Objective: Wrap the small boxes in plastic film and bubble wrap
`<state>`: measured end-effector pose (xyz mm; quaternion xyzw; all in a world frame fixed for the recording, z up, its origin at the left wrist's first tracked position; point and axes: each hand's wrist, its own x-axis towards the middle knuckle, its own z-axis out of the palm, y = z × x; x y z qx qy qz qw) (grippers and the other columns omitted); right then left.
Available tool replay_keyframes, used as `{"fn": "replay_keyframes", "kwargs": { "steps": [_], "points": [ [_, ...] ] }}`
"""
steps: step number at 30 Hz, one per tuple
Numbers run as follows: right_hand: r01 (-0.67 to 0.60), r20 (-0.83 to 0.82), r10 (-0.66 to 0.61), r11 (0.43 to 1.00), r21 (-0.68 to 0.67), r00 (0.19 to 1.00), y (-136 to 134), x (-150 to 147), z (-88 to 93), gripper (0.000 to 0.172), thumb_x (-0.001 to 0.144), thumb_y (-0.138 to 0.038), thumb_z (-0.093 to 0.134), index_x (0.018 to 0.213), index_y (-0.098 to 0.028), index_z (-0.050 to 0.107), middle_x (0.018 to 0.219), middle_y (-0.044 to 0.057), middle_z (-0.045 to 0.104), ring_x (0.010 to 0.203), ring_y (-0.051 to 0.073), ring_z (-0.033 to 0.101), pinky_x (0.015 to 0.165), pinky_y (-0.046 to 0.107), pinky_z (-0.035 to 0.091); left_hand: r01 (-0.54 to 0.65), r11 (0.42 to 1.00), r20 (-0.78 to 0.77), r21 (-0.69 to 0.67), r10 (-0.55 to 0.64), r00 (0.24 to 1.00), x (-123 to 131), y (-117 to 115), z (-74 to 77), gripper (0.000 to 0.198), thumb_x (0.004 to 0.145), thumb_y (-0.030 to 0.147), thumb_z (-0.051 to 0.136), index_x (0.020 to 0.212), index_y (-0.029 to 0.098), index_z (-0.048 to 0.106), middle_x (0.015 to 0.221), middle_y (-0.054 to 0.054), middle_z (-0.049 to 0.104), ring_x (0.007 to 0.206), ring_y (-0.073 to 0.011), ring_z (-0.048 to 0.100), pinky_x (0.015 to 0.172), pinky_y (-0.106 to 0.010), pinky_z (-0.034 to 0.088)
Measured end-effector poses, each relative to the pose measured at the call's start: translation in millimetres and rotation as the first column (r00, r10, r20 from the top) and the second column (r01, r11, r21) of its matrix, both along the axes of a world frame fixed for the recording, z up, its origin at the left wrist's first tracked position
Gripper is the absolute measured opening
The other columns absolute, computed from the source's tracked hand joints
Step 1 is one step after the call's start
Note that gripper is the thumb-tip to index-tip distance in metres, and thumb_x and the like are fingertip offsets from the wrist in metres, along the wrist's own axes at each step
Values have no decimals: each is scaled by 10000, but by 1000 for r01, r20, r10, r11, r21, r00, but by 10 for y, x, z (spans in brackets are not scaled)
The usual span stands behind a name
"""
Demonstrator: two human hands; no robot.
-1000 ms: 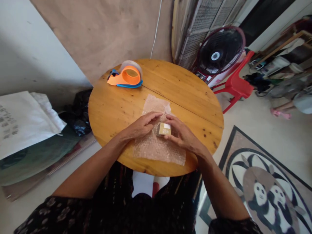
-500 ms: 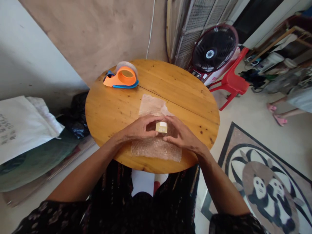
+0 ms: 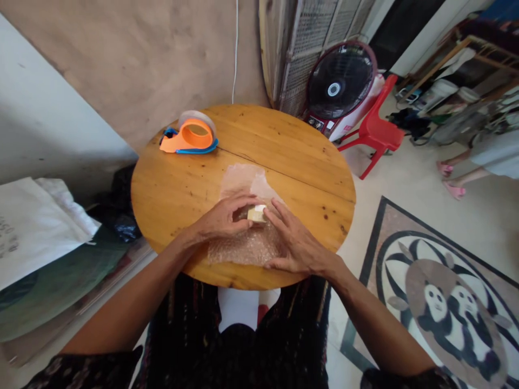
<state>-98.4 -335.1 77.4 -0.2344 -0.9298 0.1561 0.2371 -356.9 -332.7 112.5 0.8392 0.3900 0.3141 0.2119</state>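
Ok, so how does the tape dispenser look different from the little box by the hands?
The tape dispenser is orange and blue with a round opening; the little box is yellowish-tan with a white patch. The tape dispenser looks clearly bigger than the little box. The tape dispenser sits away from the hands, while the little box is between the left hand and right hand. Both are within the table's round outline.

Looks like home: fan (image 3: 343, 81), red chair (image 3: 379, 131), panda floor design (image 3: 450, 316).

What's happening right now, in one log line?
left hand: curled at box | right hand: spread beside box | box: on bubble wrap | tape dispenser: on table
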Motion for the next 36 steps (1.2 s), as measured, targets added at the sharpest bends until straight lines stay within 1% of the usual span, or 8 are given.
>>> {"fn": "replay_keyframes", "kwargs": {
  "steps": [6, 11, 19, 21, 24, 29, 33, 36],
  "points": [
    [121, -125, -135, 986, -114, 983, 189, 37, 4, 808, 916, -480, 599, 1586, -289, 189, 1668, 139, 132, 1532, 314, 194, 1195, 592, 295, -4, 999, 26, -42, 5, 1000, 9, -2, -19, 452, 820, 276, 634, 1269, 222, 616, 1368, -107, 585, 1288, -271, 553, 1096, -470, 460],
    [283, -264, -301, 953, -106, 916, 355, -77, -34, 611, 861, -222, 579, 1446, -245, 407, 1602, 169, 274, 1434, 323, 392, 1044, 556, 496, -1, 999, 59, -52, 4, 998, 17, -3, -46, 435, 838, 300, 637, 1264, 213, 611, 1343, -111, 615, 1285, -273, 563, 1109, -491, 448],
    [340, -391, -380, 925, -171, 838, 581, -177, -4, 466, 812, -217, 576, 1276, -237, 536, 1466, 147, 485, 1095, 247, 644, 886, 450, 576, -14, 999, 67, -45, 17, 998, 21, 1, -39, 419, 826, 317, 651, 1235, 226, 632, 1379, -111, 598, 1321, -285, 541, 1122, -496, 436],
    [341, -473, -459, 885, -317, 752, 721, -214, -7, 341, 814, -255, 563, 1152, -221, 593, 1189, 104, 661, 853, 184, 675, 778, 377, 591, -12, 999, 66, -42, 14, 998, 22, -4, -38, 426, 822, 314, 651, 1236, 216, 633, 1367, -112, 605, 1324, -284, 537, 1132, -489, 424],
    [201, -561, -604, 761, -617, 566, 921, -239, 9, 163, 820, -358, 566, 871, -204, 583, 809, 19, 660, 574, 113, 601, 496, 235, 510, -12, 994, 58, -106, 18, 998, 24, -18, -33, 443, 832, 316, 630, 1264, 215, 617, 1340, -98, 625, 1266, -271, 580, 1102, -472, 449],
    [21, -527, -684, 620, -785, 504, 977, -136, 60, 294, 718, -405, 701, 861, -189, 561, 842, 21, 641, 574, 110, 624, 449, 224, 508, -15, 991, 34, -129, 20, 999, 28, -14, -11, 428, 833, 315, 628, 1250, 223, 617, 1322, -86, 628, 1188, -256, 614, 1027, -448, 493],
    [106, -647, -627, 749, -654, 434, 584, -8, 152, 380, 767, -442, 693, 1039, -223, 545, 1124, 72, 628, 948, 197, 698, 739, 343, 621, -38, 986, 27, -159, 43, 999, 61, -26, 35, 413, 827, 329, 634, 1227, 224, 628, 1293, -79, 642, 1174, -252, 608, 1013, -428, 489],
    [223, -649, -415, 906, -360, 638, 77, 81, 195, 205, 883, -385, 606, 1028, -243, 578, 1256, 102, 608, 1196, 245, 619, 970, 448, 568, -74, 978, -1, -194, 75, 997, 83, -40, 71, 392, 836, 373, 626, 1194, 215, 645, 1161, -67, 683, 1041, -236, 638, 939, -403, 513]
  ]
}}
